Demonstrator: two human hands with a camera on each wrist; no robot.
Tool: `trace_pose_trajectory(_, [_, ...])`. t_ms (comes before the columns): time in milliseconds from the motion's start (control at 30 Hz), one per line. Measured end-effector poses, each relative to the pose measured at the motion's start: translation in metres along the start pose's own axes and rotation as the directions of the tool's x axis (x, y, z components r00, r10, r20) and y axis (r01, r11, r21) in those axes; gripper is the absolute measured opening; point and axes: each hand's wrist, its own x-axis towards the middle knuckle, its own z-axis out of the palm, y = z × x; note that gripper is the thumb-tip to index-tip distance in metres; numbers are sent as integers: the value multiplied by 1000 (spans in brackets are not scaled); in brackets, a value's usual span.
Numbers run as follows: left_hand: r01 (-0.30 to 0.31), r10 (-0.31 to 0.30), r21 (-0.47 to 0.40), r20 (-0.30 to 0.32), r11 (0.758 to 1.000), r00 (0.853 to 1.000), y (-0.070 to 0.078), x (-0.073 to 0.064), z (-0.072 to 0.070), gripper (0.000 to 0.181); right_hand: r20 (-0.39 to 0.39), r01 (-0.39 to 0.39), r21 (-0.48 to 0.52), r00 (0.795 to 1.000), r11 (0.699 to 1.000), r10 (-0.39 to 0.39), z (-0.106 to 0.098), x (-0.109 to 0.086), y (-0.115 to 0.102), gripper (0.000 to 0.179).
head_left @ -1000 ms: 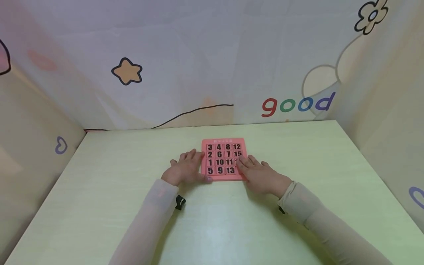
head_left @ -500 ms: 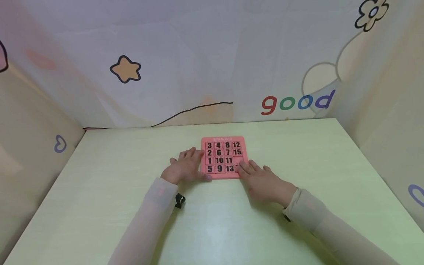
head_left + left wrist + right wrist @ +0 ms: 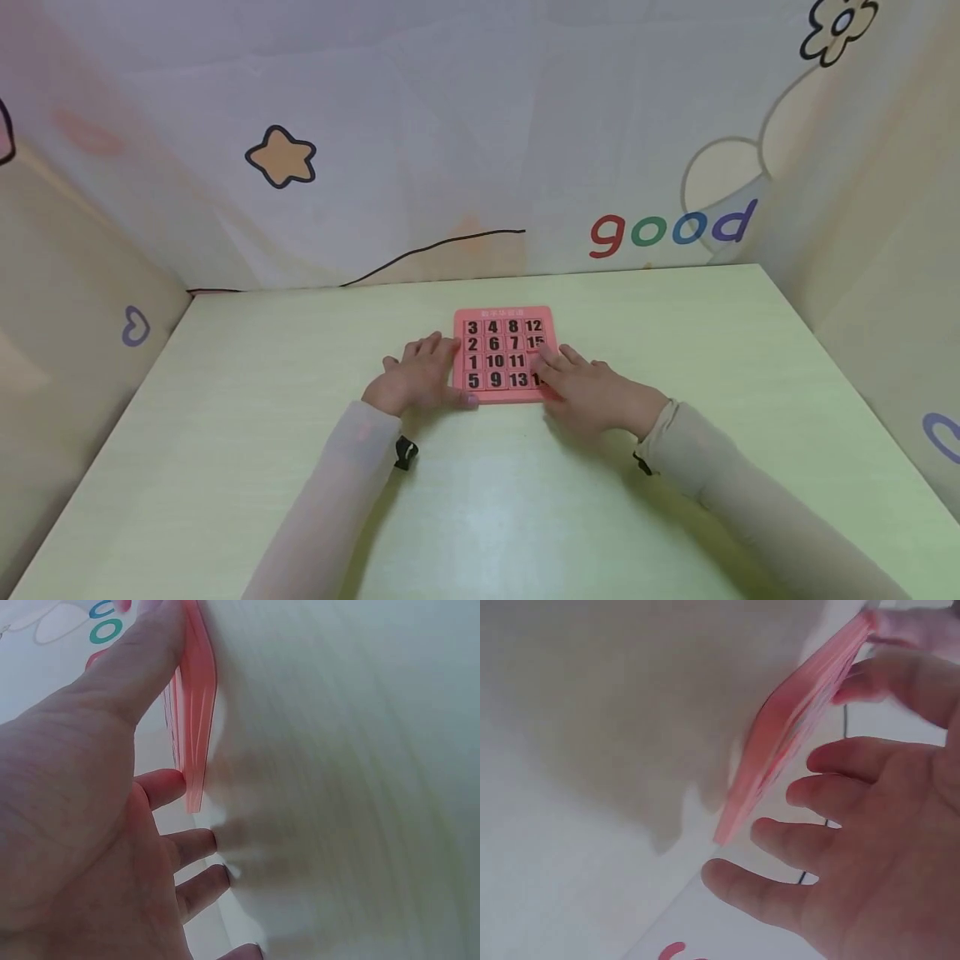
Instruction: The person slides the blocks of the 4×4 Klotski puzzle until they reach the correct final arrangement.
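Note:
A pink number slide puzzle [image 3: 506, 397] lies flat on the table, its black-numbered tiles facing up. My left hand [image 3: 416, 379] rests at its left side. The thumb touches the lower left corner and a fingertip touches the left edge; in the left wrist view the other fingers stretch past the pink side wall [image 3: 199, 690]. My right hand [image 3: 600, 398] lies over the right column, fingers extended, a fingertip by the 15 tile [image 3: 534, 342]. Those fingers partly cover the third-row spot and the 14 tile below it. In the right wrist view the fingers stand beside the puzzle's edge [image 3: 776, 720].
The pale green table [image 3: 450, 517] stretches around the puzzle. A patterned cloth [image 3: 420, 125] with a star, a flower and the word "good" hangs behind it and along both sides. Dark straps [image 3: 406, 452] show at the wrists.
The 14 tile has slid from the third row down to the bottom row of the right column. My right hand went down, then back up toward the 15 tile. My left hand stays put.

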Motion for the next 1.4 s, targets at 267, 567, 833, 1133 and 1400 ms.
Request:
trace_pose_trajectory(267, [-9,9,-8,8,1000,1000,-3,-1,2,101,-1,-58,3,998,998,58,2,27,11,86])
trace_pose_trajectory(567, [8,-9,8,9,1000,1000,-2,1,-1,103,-3,-60,-17,998,998,60,2,18,3,82])
trace_pose_trajectory(833, [9,-9,-22,10,1000,1000,-1,0,-1,103,15,-42,-66,999,997,43,8,3,-3,83])
trace_pose_trajectory(1133, [11,-11,-42,4,999,1000,-3,-2,2,102,17,-31,-88,999,996,33,9,-3,-7,81])
trace_pose_trajectory(1400, [5,-5,-25,1,1000,1000,-3,-1,0,102,52,-20,-124,998,992,27,0,-2,-9,77])
